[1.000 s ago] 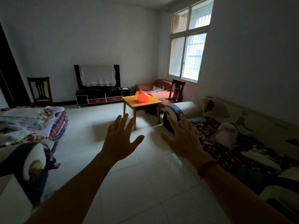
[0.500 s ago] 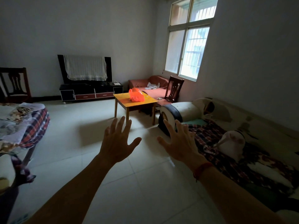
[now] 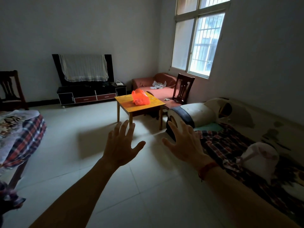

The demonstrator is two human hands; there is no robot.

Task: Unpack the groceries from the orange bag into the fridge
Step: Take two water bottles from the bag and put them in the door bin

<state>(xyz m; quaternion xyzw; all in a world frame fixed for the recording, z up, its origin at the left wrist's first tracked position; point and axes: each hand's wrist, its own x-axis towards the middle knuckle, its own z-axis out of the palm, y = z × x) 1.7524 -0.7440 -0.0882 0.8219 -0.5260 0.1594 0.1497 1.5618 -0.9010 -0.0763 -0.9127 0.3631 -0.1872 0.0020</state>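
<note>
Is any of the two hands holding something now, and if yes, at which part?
Nothing is held. The left hand and the right hand are both open with fingers spread, in the air. The orange bag lies apart on the wooden table.

You find no text, label, brand, number or sign that can be read anywhere in this view. The orange bag (image 3: 140, 97) at 12 o'clock on the wooden table (image 3: 154, 102) shows no print you can make out, and the walls carry no lettering.
</note>
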